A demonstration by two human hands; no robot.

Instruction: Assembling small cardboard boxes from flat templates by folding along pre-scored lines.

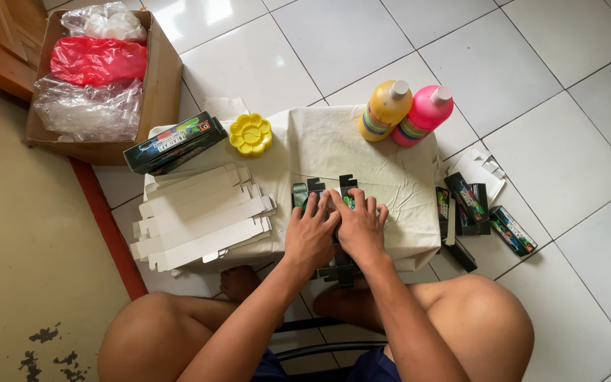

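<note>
A cardboard box [158, 85] holds plastic bags [97, 60] — red and clear. Both hands, left [310, 233] and right [361, 226], press flat on a dark carton [319, 191] on the table [390, 170] — fingers spread, gripping nothing.

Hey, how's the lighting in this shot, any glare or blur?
Head view: soft daylight, sharp all over; bright glare on the white floor tiles at top; faint shadows beside the yellow bottle and pink bottle; both hands, left hand and right hand, unblurred.

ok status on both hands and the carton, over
Left hand and right hand both flat, pressing down on dark flat carton on cloth-covered table. Stack of white flat cartons to the left, clear of hands.
</note>
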